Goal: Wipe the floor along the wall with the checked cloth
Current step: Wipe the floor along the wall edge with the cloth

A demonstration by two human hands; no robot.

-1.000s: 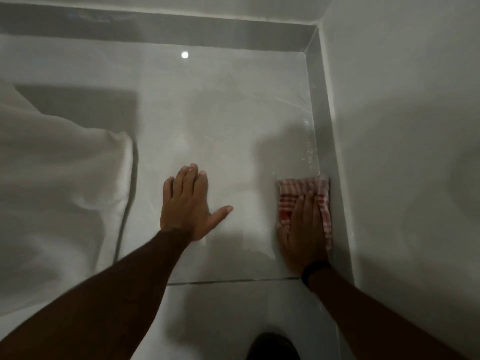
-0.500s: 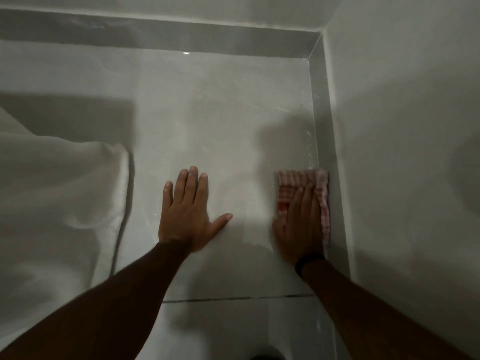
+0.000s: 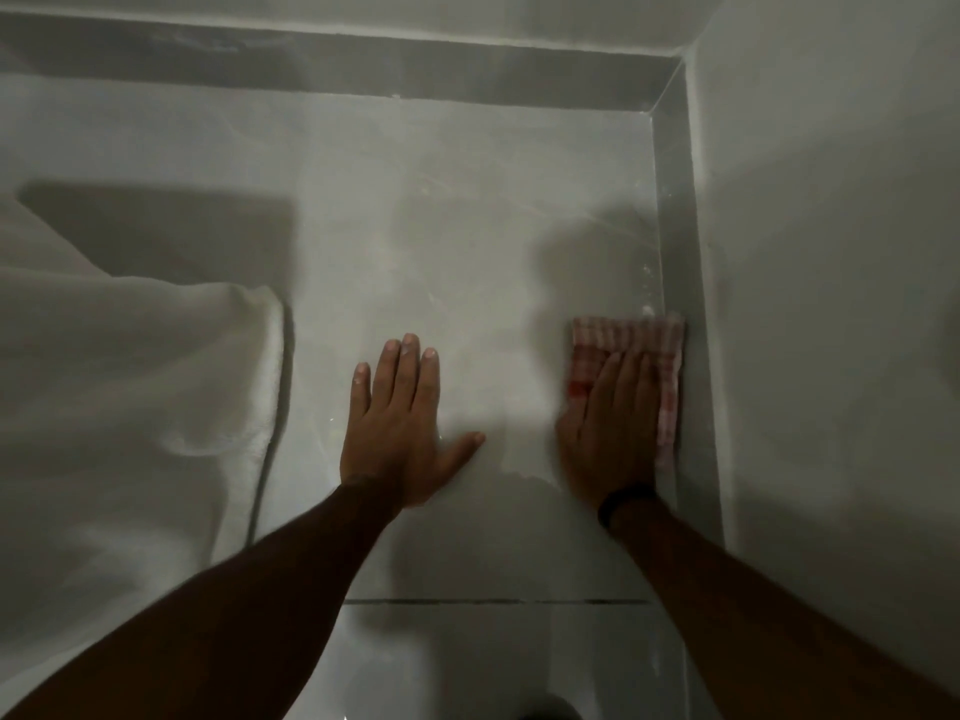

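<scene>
The red-and-white checked cloth [image 3: 628,341] lies flat on the pale tiled floor [image 3: 457,241], its right edge against the grey skirting [image 3: 678,210] of the right wall [image 3: 831,252]. My right hand [image 3: 610,428] presses flat on the cloth's near part, fingers together, a dark band on its wrist. My left hand [image 3: 400,428] rests palm-down on the bare floor to the left of the cloth, fingers extended and thumb out, holding nothing.
White draped fabric [image 3: 130,397] hangs over the floor at the left. The far wall with its skirting [image 3: 363,70] meets the right wall in a corner ahead. A tile joint [image 3: 493,601] runs across the floor under my forearms.
My right hand has slid the cloth forward along the right wall's skirting, toward the corner. My left hand stays planted on the floor; the view has shifted forward a little.
</scene>
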